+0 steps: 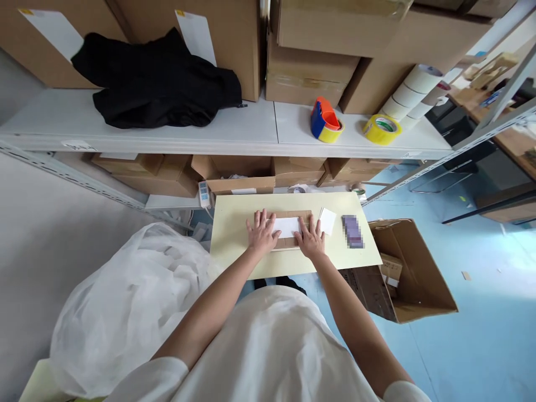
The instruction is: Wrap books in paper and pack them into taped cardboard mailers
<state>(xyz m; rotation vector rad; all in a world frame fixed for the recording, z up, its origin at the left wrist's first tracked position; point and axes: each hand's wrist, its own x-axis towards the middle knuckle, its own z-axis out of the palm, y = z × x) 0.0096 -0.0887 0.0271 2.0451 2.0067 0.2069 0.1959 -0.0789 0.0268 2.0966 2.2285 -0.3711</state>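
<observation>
A small brown cardboard box (288,242) lies on the pale yellow table (230,240), with a white label (287,227) across its top. My left hand (262,234) rests flat on the box's left end, fingers spread, its thumb at the label's edge. On the right end lies my right hand (311,237), also spread, touching the label's other edge. Neither hand grips anything. Just right of my right hand is a small stack of white labels (327,221). Farther right on the table sits a purple item (353,231), blurred out by pixels.
A large open carton (427,279) holding a smaller box stands on the floor at right. A big translucent plastic bag (129,312) bulges at left. The shelf (251,131) ahead carries cartons, black cloth (159,84), a tape dispenser (325,121) and yellow tape (382,129).
</observation>
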